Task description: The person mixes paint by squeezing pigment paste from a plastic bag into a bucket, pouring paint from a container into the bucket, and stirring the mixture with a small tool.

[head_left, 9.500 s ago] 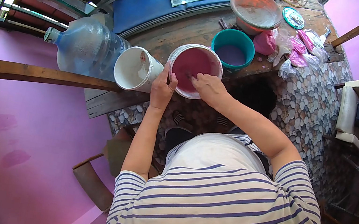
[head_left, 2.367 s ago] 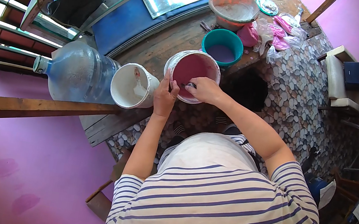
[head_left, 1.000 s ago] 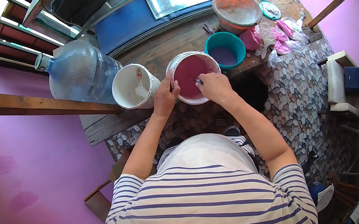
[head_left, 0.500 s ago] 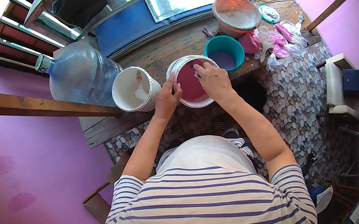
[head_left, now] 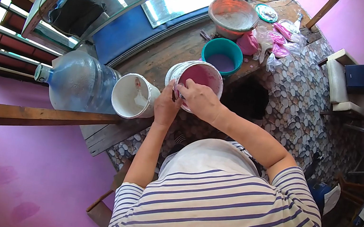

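Note:
A white bucket [head_left: 219,78] with pink contents stands at the wooden bench's edge, tilted a little toward me. My left hand [head_left: 166,106] grips its near left rim. Over the near rim, beside the left fingers, is my right hand [head_left: 200,101], with its fingers bent together; what they hold is hidden. Left of my left hand stands another white bucket [head_left: 130,96], nearly empty with stains inside. A teal bucket [head_left: 222,57] with purplish liquid is just behind the pink one.
An orange basin [head_left: 232,18], pink and clear plastic bags [head_left: 280,42] and a teal lid [head_left: 266,13] lie farther back on the bench [head_left: 163,52]. A big water bottle [head_left: 82,81] and a wooden beam [head_left: 36,119] are at left. A chair [head_left: 337,84] holds a dark box.
My right hand has moved from the far, inner part of the pink bucket down to its near left rim, close to my left hand. The view has shifted slightly.

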The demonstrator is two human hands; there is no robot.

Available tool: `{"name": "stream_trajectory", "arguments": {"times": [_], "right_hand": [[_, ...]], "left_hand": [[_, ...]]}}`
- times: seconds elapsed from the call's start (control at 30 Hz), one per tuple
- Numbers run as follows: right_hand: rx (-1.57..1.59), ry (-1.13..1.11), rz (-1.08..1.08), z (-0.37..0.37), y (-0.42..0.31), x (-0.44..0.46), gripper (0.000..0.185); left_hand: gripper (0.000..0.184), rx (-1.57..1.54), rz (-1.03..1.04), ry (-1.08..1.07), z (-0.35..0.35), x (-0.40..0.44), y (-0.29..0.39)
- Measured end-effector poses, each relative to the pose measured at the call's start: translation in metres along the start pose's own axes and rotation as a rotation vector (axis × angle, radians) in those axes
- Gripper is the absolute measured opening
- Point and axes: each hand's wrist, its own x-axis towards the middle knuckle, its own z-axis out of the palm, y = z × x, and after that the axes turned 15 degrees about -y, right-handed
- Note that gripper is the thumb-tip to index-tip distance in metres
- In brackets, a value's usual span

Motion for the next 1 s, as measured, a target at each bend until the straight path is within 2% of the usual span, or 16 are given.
{"name": "stream_trajectory", "arguments": {"times": [0.2, 0.3, 0.43, 0.67, 0.8, 0.87, 1.0], "right_hand": [[-0.001, 0.013, -0.061, 0.002, 0.0, -0.003, 0.029], [-0.016, 0.088, -0.12, 0.007, 0.002, -0.003, 0.028], [0.042, 0.059, -0.158, 0.009, 0.002, -0.003, 0.031], [0.14, 0.001, -0.168, -0.004, 0.004, -0.006, 0.04], [0.198, -0.03, -0.163, -0.011, 0.005, -0.007, 0.042], [0.332, -0.1, -0.069, -0.014, 0.005, -0.009, 0.043], [0.381, -0.047, -0.073, -0.017, 0.014, -0.013, 0.039]], "left_hand": [[0.054, 0.025, -0.038, 0.021, 0.008, 0.001, -0.001], [0.051, 0.053, -0.065, 0.04, 0.011, 0.003, -0.003], [0.049, 0.042, 0.004, 0.086, 0.009, 0.004, 0.002], [0.049, 0.073, -0.024, 0.091, 0.01, 0.007, 0.002], [0.043, 0.108, 0.003, 0.102, 0.007, 0.008, 0.008], [0.039, 0.116, 0.015, 0.102, 0.007, 0.009, 0.008], [0.028, 0.222, -0.073, 0.097, 0.013, 0.012, 0.006]]}}
